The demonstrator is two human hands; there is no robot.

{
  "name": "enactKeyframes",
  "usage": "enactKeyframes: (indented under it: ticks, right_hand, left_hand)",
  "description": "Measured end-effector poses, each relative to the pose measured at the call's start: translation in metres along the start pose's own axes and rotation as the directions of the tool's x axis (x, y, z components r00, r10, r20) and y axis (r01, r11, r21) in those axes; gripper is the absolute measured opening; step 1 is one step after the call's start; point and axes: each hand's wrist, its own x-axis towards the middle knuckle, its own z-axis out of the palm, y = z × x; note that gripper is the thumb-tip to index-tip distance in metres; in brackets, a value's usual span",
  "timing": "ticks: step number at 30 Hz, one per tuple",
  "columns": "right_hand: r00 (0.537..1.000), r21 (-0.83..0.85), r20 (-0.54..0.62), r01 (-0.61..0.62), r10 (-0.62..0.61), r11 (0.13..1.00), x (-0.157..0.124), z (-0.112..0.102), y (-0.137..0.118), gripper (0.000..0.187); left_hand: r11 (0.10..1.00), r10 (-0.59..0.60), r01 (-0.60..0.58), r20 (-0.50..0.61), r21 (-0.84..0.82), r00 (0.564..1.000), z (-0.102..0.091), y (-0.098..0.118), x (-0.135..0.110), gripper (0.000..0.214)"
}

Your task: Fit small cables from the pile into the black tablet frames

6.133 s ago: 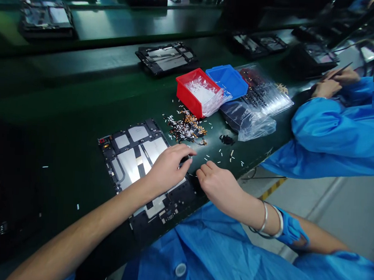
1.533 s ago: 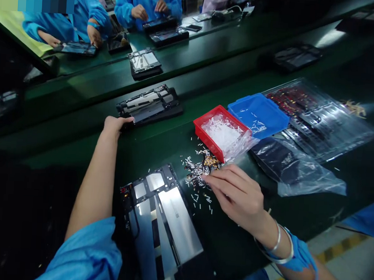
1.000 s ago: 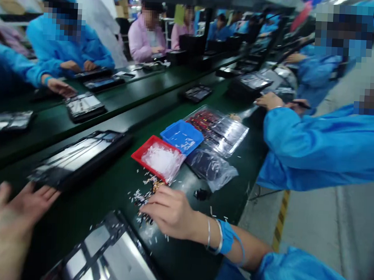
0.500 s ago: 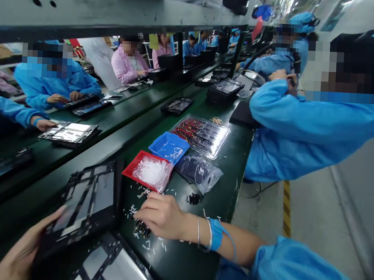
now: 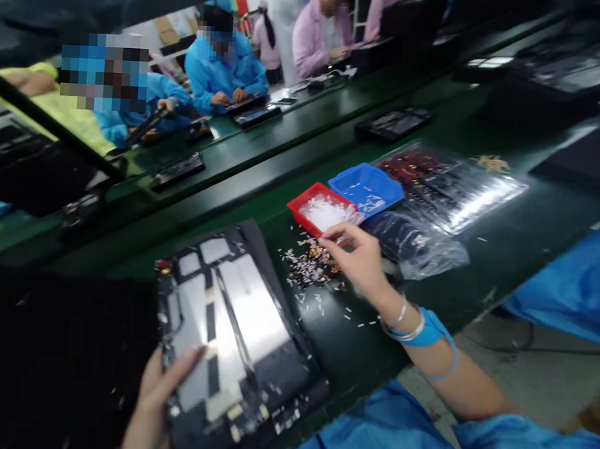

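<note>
The left hand (image 5: pixel 152 404) grips the near left corner of the frame (image 5: pixel 239 315), thumb flat on top, fingers hidden beneath. The frame's long axis runs away from the person, leaning slightly left. Just right of it on the surface (image 5: pixel 479 261) lies the parts pile (image 5: pixel 307 270). The right hand (image 5: pixel 361 261), the nearer one, is at the pile's far edge beside the red bin (image 5: pixel 297 207), fingertips pinched together. Whether they hold a part is too small to tell.

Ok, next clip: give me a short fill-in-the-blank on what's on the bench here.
The left hand has its ____ lying on the tablet frame.
The right hand is at the scattered small parts, beside a nearer bin coloured ____.
The farther bin is coloured ____.
The blue wrist strap is on the ____ arm.
Missing words: thumb; red; blue; right.
</note>
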Motion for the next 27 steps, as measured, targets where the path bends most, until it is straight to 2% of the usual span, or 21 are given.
enactKeyframes:
  ticks: [4,6,8,10,11,12,13,14,15,16,17,19,21,23,25,27]
  right_hand:
    - [0.982,0.186,0.061,-0.187,0.178,0.965,0.001,0.003,-0.001,0.017]
    - [0.956,0.235,0.16,-0.28,0.247,0.931,-0.004,0.01,-0.005,0.023]
    - [0.907,0.227,0.295,-0.373,0.301,0.9,-0.015,0.021,-0.015,0.025]
    - [0.824,0.176,0.456,-0.453,0.336,0.874,-0.028,0.037,-0.03,0.026]
    - [0.773,0.145,0.533,-0.484,0.344,0.863,-0.036,0.045,-0.039,0.025]
    - [0.717,0.112,0.604,-0.509,0.348,0.854,-0.043,0.054,-0.047,0.024]
    - [0.661,0.076,0.664,-0.524,0.349,0.849,-0.05,0.063,-0.055,0.023]
    - [0.606,0.034,0.715,-0.529,0.349,0.848,-0.057,0.072,-0.062,0.022]
    - [0.555,-0.008,0.755,-0.526,0.35,0.851,-0.063,0.081,-0.067,0.02]
    - [0.51,-0.049,0.784,-0.516,0.353,0.855,-0.069,0.09,-0.07,0.018]
    - [0.468,-0.088,0.808,-0.505,0.358,0.858,-0.074,0.097,-0.072,0.017]
    - [0.415,-0.142,0.831,-0.485,0.37,0.863,-0.083,0.11,-0.072,0.014]
    - [0.41,-0.161,0.832,-0.465,0.373,0.871,-0.091,0.119,-0.069,0.013]
    - [0.435,-0.164,0.821,-0.439,0.369,0.883,-0.095,0.125,-0.066,0.013]
    - [0.465,-0.161,0.809,-0.412,0.359,0.897,-0.098,0.129,-0.063,0.014]
    - [0.48,-0.169,0.804,-0.382,0.351,0.909,-0.099,0.13,-0.062,0.013]
  left_hand:
    - [0.994,-0.114,0.113,0.064,0.012,0.991,-0.009,-0.055,-0.034,0.051]
    - [0.996,-0.081,0.083,0.11,-0.017,0.991,-0.012,-0.069,-0.038,0.058]
    - [0.999,-0.04,0.041,0.21,-0.002,0.977,-0.019,-0.074,-0.034,0.055]
    - [0.998,-0.033,0.01,0.374,0.065,0.927,-0.03,-0.075,-0.025,0.047]
    - [0.995,-0.023,-0.02,0.429,0.096,0.903,-0.035,-0.076,-0.02,0.044]
    - [0.991,0.012,-0.071,0.441,0.118,0.898,-0.04,-0.077,-0.016,0.041]
    - [0.981,0.081,-0.145,0.4,0.132,0.913,-0.044,-0.08,-0.013,0.036]
    - [0.958,0.183,-0.241,0.315,0.153,0.931,-0.046,-0.084,-0.012,0.029]
    - [0.919,0.306,-0.347,0.216,0.188,0.927,-0.048,-0.089,-0.011,0.023]
    - [0.863,0.43,-0.452,0.141,0.226,0.892,-0.05,-0.095,-0.012,0.018]
    - [0.797,0.54,-0.547,0.105,0.255,0.835,-0.052,-0.101,-0.014,0.016]
    - [0.646,0.712,-0.715,0.126,0.267,0.691,-0.056,-0.112,-0.019,0.019]
    - [0.493,0.817,-0.833,0.195,0.252,0.543,-0.061,-0.119,-0.022,0.023]
    - [0.374,0.86,-0.893,0.265,0.251,0.435,-0.066,-0.124,-0.024,0.027]
    - [0.309,0.862,-0.914,0.33,0.262,0.386,-0.07,-0.125,-0.024,0.031]
    - [0.273,0.843,-0.917,0.388,0.29,0.373,-0.07,-0.124,-0.023,0.034]
